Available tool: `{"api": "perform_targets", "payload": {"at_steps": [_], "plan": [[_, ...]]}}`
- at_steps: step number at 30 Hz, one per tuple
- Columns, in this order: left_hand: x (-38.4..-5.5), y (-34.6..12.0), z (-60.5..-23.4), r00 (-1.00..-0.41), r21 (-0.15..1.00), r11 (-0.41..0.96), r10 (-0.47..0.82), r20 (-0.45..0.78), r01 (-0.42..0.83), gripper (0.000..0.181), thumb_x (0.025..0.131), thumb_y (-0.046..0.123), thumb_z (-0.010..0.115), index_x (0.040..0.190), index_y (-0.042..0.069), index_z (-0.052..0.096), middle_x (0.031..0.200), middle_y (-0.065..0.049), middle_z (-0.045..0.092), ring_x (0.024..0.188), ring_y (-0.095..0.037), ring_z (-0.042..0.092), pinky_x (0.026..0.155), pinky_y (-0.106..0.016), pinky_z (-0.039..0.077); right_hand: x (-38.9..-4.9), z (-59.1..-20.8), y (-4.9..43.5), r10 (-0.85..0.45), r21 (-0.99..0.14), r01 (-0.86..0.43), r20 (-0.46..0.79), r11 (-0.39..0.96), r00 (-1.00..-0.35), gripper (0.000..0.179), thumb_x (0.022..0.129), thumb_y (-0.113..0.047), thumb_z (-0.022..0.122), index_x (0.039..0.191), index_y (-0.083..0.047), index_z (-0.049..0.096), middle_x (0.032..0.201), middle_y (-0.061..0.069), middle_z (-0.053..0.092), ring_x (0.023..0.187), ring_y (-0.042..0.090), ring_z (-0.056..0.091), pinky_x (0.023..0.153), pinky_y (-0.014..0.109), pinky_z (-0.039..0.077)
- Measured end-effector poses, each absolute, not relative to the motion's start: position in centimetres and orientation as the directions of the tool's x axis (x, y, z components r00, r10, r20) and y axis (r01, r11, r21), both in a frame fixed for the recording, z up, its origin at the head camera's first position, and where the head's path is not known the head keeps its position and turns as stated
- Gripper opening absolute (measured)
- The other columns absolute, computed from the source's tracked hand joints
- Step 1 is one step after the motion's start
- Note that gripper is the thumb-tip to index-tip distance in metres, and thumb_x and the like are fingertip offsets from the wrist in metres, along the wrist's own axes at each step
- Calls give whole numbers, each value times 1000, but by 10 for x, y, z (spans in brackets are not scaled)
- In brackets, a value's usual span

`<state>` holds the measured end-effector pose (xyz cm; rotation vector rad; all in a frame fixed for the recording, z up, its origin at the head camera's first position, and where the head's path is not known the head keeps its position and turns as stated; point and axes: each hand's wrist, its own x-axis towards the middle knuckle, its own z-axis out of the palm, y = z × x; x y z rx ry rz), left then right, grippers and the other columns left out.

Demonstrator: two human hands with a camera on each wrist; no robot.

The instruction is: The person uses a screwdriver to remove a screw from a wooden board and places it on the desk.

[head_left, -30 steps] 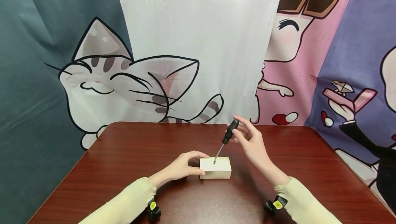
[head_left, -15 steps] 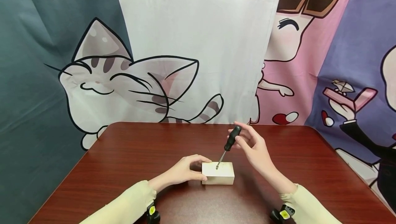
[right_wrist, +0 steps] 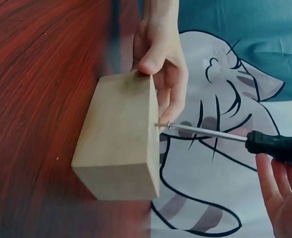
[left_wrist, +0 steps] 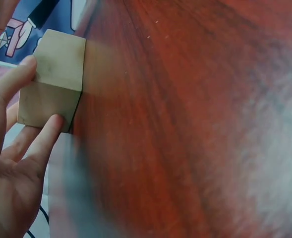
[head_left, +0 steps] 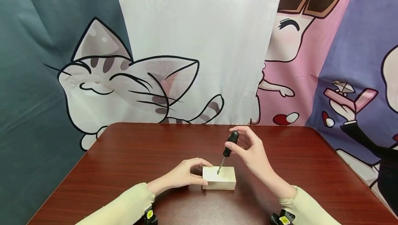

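Observation:
A pale wooden block (head_left: pixel 219 185) lies on the table, held at its left end by my left hand (head_left: pixel 183 175). The left thumb (left_wrist: pixel 18 79) presses one face and other fingers rest against another. A screw (right_wrist: pixel 162 124) stands partly out of the block's top face. Its head meets the tip of a screwdriver (right_wrist: pixel 272 146) with a black handle and thin metal shaft. My right hand (head_left: pixel 253 154) holds that handle between thumb and fingers. In the head view the screwdriver leans to the right, away from upright.
The dark red wooden table (head_left: pixel 140 142) spreads around both hands. Behind its far edge hangs a printed curtain (head_left: pixel 199 21) with a cartoon cat and figures. Small cameras (head_left: pixel 281 218) are strapped to both wrists.
The block and both hands have shifted slightly nearer to me. The screwdriver now leans less, and the right thumb and fingers have turned round its handle. The tip stays at the screw.

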<state>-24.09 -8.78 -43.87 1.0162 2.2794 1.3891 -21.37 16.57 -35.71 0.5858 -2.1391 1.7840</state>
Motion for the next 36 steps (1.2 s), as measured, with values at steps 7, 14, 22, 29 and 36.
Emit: {"api": "perform_targets", "payload": {"at_steps": [7, 14, 22, 29, 36], "plan": [[-246, -90, -439, -694, 877, 264, 712, 104, 402, 47, 82, 23, 82, 125, 25, 64, 124, 1, 65, 110, -6, 62, 84, -21, 57, -214, -350, 165, -137, -873, -465, 448, 146, -883, 33, 86, -9, 76, 117, -9, 62, 95, 2, 69, 79, 13, 72, 67, 44, 61], [-250, -91, -440, -679, 868, 251, 723, 127, 429, 48, 81, 25, 82, 126, 24, 65, 124, 0, 66, 112, -6, 61, 85, -24, 57, -216, -348, 171, -148, -901, -424, 408, 90, -901, 34, 87, -6, 74, 119, -5, 62, 99, -4, 73, 79, 13, 71, 67, 41, 61], [-252, -91, -441, -674, 821, 284, 721, 158, 496, 46, 81, 31, 82, 124, 27, 66, 120, 6, 69, 110, -5, 61, 90, -24, 54, -214, -349, 173, -164, -922, -385, 373, 47, -913, 39, 89, -11, 73, 127, -6, 64, 106, -6, 76, 88, 15, 74, 73, 41, 61], [-251, -92, -441, -689, 816, 301, 708, 156, 494, 45, 81, 33, 82, 123, 29, 66, 116, 8, 69, 105, -5, 62, 93, -24, 50, -219, -353, 175, -245, -855, -513, 483, 72, -841, 38, 96, -9, 64, 134, -11, 59, 114, 2, 75, 98, 16, 74, 74, 40, 61], [-249, -91, -441, -696, 820, 298, 700, 161, 489, 44, 81, 32, 82, 123, 29, 67, 113, 6, 68, 103, -5, 63, 92, -25, 51, -221, -361, 165, -157, -809, -567, 547, 154, -822, 40, 91, -11, 70, 128, -16, 56, 116, 8, 72, 93, 11, 74, 70, 35, 61]]}}
